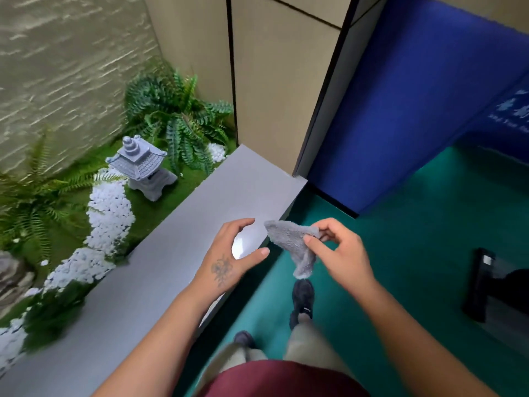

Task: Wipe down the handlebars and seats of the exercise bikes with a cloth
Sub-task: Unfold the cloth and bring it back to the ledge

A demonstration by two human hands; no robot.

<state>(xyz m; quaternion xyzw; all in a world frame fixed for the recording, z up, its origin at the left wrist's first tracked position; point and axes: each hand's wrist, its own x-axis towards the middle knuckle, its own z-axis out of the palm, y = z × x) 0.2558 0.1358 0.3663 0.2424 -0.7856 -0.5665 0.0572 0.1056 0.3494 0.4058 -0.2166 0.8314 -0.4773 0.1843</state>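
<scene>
Between the two hands hangs the gray cloth [294, 245]. Right hand [340, 253] pinches its top edge with thumb and fingers, and it droops down. Left hand [232, 253] is just beside it, fingers spread, holding nothing. No bike shows yet.

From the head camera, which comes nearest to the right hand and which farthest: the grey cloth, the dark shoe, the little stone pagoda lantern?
1. Grey fluffy cloth: pinched in the right hand.
2. Dark shoe: below it, on the green floor.
3. Grey stone pagoda lantern: far left, among the ferns.
</scene>
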